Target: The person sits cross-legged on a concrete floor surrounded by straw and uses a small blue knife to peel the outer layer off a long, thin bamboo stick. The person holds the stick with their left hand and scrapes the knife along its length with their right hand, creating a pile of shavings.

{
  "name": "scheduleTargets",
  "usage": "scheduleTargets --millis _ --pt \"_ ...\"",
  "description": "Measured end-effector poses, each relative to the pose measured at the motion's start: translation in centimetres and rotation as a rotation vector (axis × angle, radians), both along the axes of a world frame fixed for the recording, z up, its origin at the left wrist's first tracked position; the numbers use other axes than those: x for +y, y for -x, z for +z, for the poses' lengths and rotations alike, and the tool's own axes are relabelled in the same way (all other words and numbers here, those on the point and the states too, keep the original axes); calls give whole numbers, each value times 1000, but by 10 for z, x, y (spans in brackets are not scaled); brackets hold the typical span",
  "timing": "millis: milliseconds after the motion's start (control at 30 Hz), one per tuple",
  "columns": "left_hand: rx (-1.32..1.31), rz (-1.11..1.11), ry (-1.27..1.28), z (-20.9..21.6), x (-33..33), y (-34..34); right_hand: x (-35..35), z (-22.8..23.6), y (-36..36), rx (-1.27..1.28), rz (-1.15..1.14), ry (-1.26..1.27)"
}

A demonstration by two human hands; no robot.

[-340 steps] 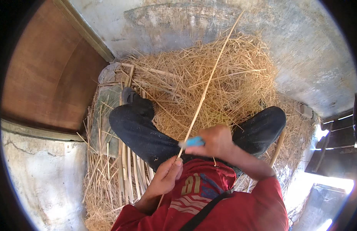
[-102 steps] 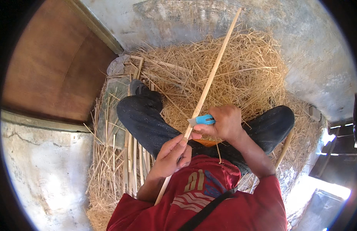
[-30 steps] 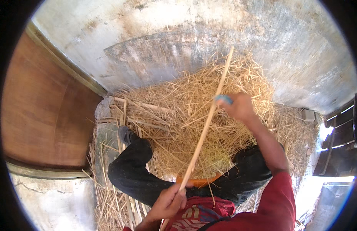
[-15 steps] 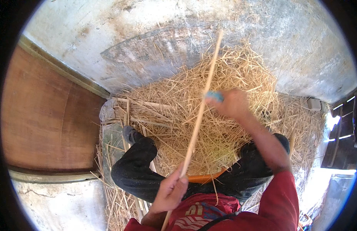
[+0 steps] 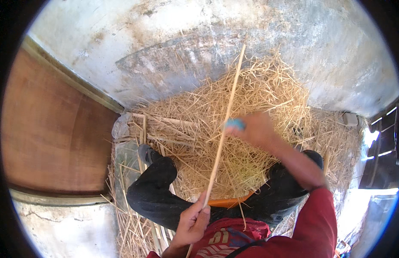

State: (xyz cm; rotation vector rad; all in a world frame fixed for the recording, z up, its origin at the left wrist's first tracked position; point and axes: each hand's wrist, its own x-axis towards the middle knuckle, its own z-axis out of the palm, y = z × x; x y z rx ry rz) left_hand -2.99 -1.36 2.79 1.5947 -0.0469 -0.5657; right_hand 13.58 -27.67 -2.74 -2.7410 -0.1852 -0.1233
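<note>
Over shavings (image 5: 269,92), a pale strip (image 5: 218,153) rises from pinching left fingers (image 5: 203,217), right fingers (image 5: 243,132) around a blue knife (image 5: 235,124)

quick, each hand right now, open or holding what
Left hand: closed, holding the stick.
Right hand: blurred, closed around the blue knife.

- A wooden frame (image 5: 74,76) edges the brown panel (image 5: 53,124) at left.
- The pale, stained wall (image 5: 165,26) bears a darker grey patch (image 5: 165,60).
- A small grey block (image 5: 350,119) sits at right.
- Light shows between dark boards (image 5: 382,165) at far right.
</note>
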Motion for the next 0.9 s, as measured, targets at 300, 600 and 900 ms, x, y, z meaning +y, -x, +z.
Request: scheduleTargets --millis 300,600,900 --pt "-35 -80 -42 1 -3 7 -22 -10 -22 159 -204 -180" --pt "-227 -60 -196 -6 7 -6 18 -4 18 -148 273 -48" --pt "-42 -26 31 -8 4 8 -18 0 -43 59 -248 -33"
